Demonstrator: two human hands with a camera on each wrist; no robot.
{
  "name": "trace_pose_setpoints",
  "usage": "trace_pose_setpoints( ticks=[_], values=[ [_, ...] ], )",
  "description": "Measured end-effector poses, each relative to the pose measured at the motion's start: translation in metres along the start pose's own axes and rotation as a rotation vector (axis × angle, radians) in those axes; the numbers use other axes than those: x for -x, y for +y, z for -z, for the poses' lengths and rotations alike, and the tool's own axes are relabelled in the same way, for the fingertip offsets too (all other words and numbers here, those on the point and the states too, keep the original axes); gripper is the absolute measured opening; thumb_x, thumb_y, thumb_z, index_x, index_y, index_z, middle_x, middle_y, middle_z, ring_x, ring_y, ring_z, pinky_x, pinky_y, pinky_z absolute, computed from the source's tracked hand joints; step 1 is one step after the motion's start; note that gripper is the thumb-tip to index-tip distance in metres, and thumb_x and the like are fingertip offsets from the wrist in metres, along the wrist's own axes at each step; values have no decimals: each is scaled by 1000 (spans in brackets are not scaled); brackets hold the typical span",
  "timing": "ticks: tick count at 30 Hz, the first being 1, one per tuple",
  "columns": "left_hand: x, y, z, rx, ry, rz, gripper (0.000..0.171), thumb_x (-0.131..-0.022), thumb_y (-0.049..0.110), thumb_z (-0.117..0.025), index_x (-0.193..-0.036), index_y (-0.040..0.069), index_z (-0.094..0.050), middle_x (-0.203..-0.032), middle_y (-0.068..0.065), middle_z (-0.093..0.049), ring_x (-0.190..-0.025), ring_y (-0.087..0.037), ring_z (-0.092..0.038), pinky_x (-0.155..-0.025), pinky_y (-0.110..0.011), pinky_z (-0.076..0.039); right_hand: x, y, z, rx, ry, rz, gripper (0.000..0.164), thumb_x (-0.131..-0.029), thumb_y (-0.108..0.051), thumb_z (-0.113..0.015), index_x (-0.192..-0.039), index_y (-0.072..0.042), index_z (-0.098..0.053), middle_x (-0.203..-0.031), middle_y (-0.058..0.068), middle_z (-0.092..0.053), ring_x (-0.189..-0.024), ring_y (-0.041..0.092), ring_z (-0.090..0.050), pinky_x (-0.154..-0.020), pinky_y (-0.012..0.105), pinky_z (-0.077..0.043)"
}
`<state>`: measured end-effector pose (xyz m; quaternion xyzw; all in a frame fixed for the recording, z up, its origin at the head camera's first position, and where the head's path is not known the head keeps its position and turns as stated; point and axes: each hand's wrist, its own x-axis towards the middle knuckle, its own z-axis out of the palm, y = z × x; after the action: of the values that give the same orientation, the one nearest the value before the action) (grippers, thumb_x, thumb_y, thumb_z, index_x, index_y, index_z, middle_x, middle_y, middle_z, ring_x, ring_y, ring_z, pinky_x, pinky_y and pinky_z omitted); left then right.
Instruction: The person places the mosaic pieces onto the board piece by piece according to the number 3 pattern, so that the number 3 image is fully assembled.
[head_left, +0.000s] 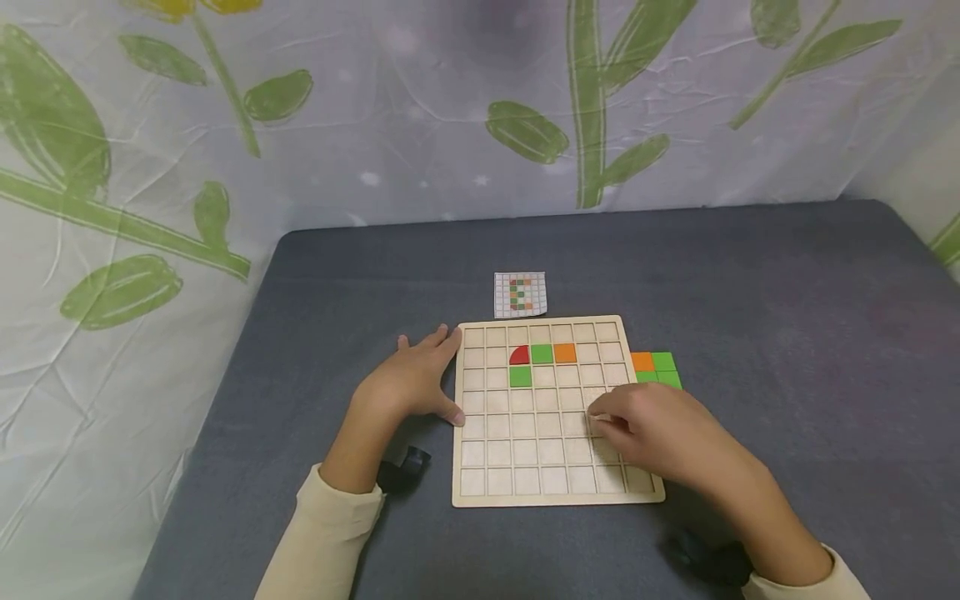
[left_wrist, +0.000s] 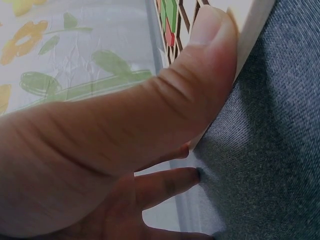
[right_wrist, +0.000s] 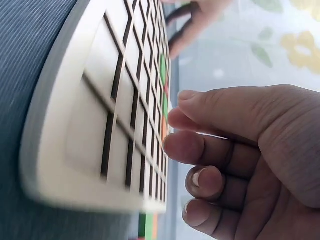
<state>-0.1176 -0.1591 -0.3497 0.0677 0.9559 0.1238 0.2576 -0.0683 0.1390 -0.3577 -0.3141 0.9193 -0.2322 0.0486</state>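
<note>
A square wooden grid board (head_left: 558, 500) lies on the table. In its upper rows sit a red quarter-circle tile (head_left: 520, 356), a green tile (head_left: 541, 354), an orange tile (head_left: 565, 353) and, below the red one, another green tile (head_left: 520, 377). My left hand (head_left: 408, 379) rests along the board's left edge, fingers spread; in the left wrist view the thumb (left_wrist: 212, 50) touches the rim. Over the right half of the board hovers my right hand (head_left: 652, 429), fingers curled and thumb close to the index finger (right_wrist: 182, 147). Whether something small is between them cannot be made out.
Just behind the board lies a small printed pattern card (head_left: 520, 294). Several green and orange tiles (head_left: 654, 367) lie together past the board's right edge, partly hidden by the right hand. A dark cloth covers the table (head_left: 750, 283), with a plant-patterned sheet (head_left: 420, 108) behind it.
</note>
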Motion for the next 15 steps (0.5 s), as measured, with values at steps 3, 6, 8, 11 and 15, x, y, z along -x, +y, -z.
trace_pose_setpoints(
  ticks=[3,6,8,11,15],
  values=[
    [0,0,0,4,1,-1,120,-68,32,-95,-161,12,-22,-165,-15,-16,-143,-58,-10,-112,-65,-23,11,8,5,7,12,-47,29,-87,-8,-75,-69,-25,-60,-61,-18,-34,-59,2,-35,-53,24,-29],
    [1,0,0,8,0,-2,120,-68,32,-95,-161,12,-22,-165,-14,-16,-143,-58,-9,-112,-65,-23,23,16,10,0,26,-99,13,-86,-9,-78,-85,-22,-73,-65,-20,-46,-60,0,-41,-53,25,-36],
    [1,0,0,11,0,-3,120,-68,32,-95,-161,12,-22,-165,-14,-16,-143,-58,-9,-111,-65,-24,31,22,12,-10,38,-130,14,-85,-9,-80,-95,-18,-77,-68,-20,-52,-61,0,-45,-54,26,-40],
    [2,-1,0,13,2,-7,120,-68,33,-94,-161,12,-21,-165,-15,-16,-142,-59,-9,-111,-65,-24,43,30,15,-12,54,-180,19,-83,-10,-81,-101,-15,-78,-70,-19,-55,-61,-1,-47,-55,27,-43],
    [3,-1,0,11,8,-15,120,-68,33,-95,-161,12,-22,-165,-15,-16,-142,-59,-10,-111,-66,-24,59,40,18,4,53,-264,21,-82,-14,-82,-103,-15,-78,-71,-18,-57,-63,1,-51,-58,29,-45]
  ],
)
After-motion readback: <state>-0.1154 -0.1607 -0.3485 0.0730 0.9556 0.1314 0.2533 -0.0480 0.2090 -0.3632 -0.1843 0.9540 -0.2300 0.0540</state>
